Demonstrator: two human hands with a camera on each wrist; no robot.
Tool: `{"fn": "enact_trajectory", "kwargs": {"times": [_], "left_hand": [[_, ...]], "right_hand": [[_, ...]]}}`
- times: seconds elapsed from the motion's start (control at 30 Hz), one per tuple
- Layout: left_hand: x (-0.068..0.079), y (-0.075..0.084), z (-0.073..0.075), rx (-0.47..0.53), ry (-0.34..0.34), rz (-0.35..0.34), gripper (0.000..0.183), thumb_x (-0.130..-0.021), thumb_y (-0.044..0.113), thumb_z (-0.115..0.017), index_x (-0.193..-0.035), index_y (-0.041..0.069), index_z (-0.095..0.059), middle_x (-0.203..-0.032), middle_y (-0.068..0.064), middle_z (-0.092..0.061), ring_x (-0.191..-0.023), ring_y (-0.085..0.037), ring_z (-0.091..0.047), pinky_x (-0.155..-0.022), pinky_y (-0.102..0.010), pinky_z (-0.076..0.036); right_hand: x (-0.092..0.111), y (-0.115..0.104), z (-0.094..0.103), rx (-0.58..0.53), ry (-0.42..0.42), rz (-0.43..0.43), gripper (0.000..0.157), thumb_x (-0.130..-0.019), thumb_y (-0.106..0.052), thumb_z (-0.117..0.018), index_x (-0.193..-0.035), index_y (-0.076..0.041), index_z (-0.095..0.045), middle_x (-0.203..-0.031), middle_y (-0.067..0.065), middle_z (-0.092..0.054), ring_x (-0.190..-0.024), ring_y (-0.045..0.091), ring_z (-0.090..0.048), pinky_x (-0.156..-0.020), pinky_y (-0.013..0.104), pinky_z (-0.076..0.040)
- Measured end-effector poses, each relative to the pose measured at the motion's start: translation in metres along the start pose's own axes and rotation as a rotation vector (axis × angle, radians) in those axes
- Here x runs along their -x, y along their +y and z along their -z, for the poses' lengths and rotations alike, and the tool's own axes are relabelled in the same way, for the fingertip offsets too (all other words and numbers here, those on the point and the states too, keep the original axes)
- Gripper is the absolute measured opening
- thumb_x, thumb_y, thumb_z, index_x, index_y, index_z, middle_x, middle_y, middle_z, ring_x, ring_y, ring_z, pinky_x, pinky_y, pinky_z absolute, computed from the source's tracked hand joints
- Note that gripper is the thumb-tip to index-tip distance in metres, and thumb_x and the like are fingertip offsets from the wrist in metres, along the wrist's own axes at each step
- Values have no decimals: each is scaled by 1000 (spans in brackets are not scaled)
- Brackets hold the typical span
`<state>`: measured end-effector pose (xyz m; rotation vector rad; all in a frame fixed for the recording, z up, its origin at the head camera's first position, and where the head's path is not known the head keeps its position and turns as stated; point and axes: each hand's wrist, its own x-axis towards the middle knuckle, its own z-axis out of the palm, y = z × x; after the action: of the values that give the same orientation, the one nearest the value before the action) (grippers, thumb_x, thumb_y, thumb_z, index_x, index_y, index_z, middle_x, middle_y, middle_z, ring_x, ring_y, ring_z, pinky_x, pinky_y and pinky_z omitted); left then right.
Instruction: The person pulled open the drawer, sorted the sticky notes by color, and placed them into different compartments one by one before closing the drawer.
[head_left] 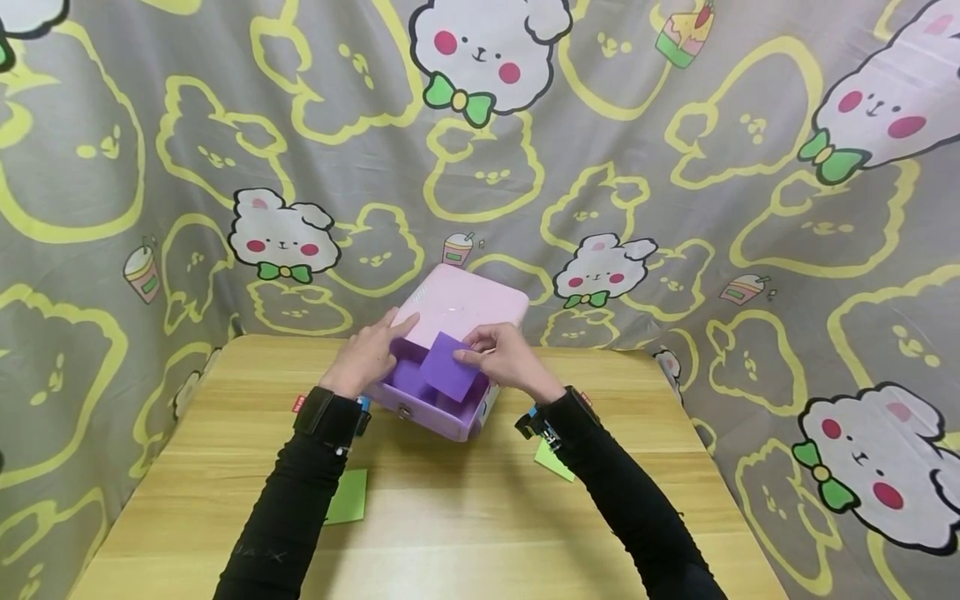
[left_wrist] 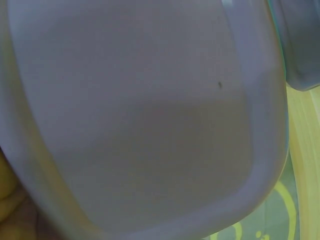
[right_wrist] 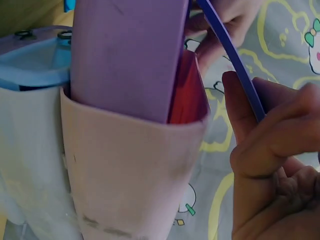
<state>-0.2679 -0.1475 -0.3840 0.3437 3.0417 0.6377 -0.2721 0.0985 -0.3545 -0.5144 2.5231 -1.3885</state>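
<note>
A box (head_left: 450,367) with a pale pink lid and a purple tray-like body stands raised open near the table's back edge, a small metal latch on its front. My left hand (head_left: 363,354) grips the lid's left edge. That lid's pale panel (left_wrist: 150,100) fills most of the left wrist view, with blurred fingers at the lower left. Above the box's opening, my right hand (head_left: 506,358) pinches a purple square pad (head_left: 450,368) between thumb and fingers. Edge-on in the right wrist view, the purple square (right_wrist: 240,70) looks thin and flat. The box's inside is partly hidden behind it.
On the wooden table (head_left: 442,533) lie two light green squares, one green square (head_left: 348,497) beside the left forearm and another green square (head_left: 553,460) near the right wrist. A grey patterned curtain (head_left: 480,183) surrounds the table's back and sides.
</note>
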Motion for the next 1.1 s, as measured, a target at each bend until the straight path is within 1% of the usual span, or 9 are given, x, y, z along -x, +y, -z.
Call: {"fn": "enact_trajectory", "kwargs": {"times": [0.13,0.27,0.43,0.57,0.7,0.87,0.93,1.0,1.1], "left_hand": [[-1,0,1,4,-1,4,77,-91,-2,-54,-159,25,-33,-168,-22,-20,-129,-54,-55,-99,-65,-51],[-1,1,3,4,7,0,77,-90,-2,-54,-159,25,-33,-168,-22,-21,-123,-51,-60,-95,-61,-54],[-1,1,5,11,1,4,77,-91,-2,-54,-160,25,-32,-168,-21,-21,-125,-51,-59,-97,-62,-53],[-1,2,5,11,1,1,77,-91,-2,-54,-160,24,-32,-168,-22,-21,-123,-51,-60,-95,-62,-54],[-1,2,3,14,3,0,76,-91,-2,-54,-159,25,-33,-168,-21,-22,-122,-50,-60,-95,-62,-54],[0,1,1,10,7,3,76,-91,-2,-55,-159,24,-34,-168,-21,-23,-123,-50,-60,-94,-63,-54],[1,2,1,7,13,2,75,-91,-2,-55,-159,23,-35,-167,-22,-23,-119,-49,-61,-90,-61,-55],[1,2,1,8,15,5,75,-91,-2,-56,-159,23,-35,-168,-22,-24,-119,-48,-62,-90,-59,-55],[2,3,1,6,17,2,75,-91,-2,-55,-159,23,-35,-167,-22,-24,-121,-50,-61,-90,-61,-55]], "right_hand": [[1,0,-7,77,-15,27,13,-89,-19,-78,-93,-7,-75,-86,11,-77,-74,12,-71,-64,25,-58],[2,-1,-10,141,-36,33,12,-88,-22,-79,-92,-10,-77,-88,9,-79,-79,14,-73,-68,26,-59],[3,-2,-13,167,-98,26,13,-87,-22,-80,-92,-10,-76,-83,7,-79,-70,13,-72,-59,26,-57],[4,-1,-17,164,-154,12,13,-88,-21,-79,-91,-9,-74,-78,7,-78,-63,12,-69,-51,25,-53],[5,1,-19,158,-176,0,12,-89,-20,-78,-91,-9,-73,-75,7,-77,-57,14,-65,-46,23,-48],[5,5,-23,178,-199,12,12,-89,-20,-78,-90,-9,-73,-73,7,-76,-54,17,-65,-44,23,-47],[5,7,-25,190,-203,20,12,-88,-20,-78,-90,-9,-73,-74,5,-77,-56,15,-66,-46,23,-49],[5,9,-27,202,-203,26,12,-88,-20,-78,-90,-9,-73,-73,4,-77,-55,14,-65,-46,23,-49],[5,10,-29,211,-200,25,12,-88,-20,-78,-90,-9,-74,-73,3,-77,-54,12,-63,-46,23,-49]]}}
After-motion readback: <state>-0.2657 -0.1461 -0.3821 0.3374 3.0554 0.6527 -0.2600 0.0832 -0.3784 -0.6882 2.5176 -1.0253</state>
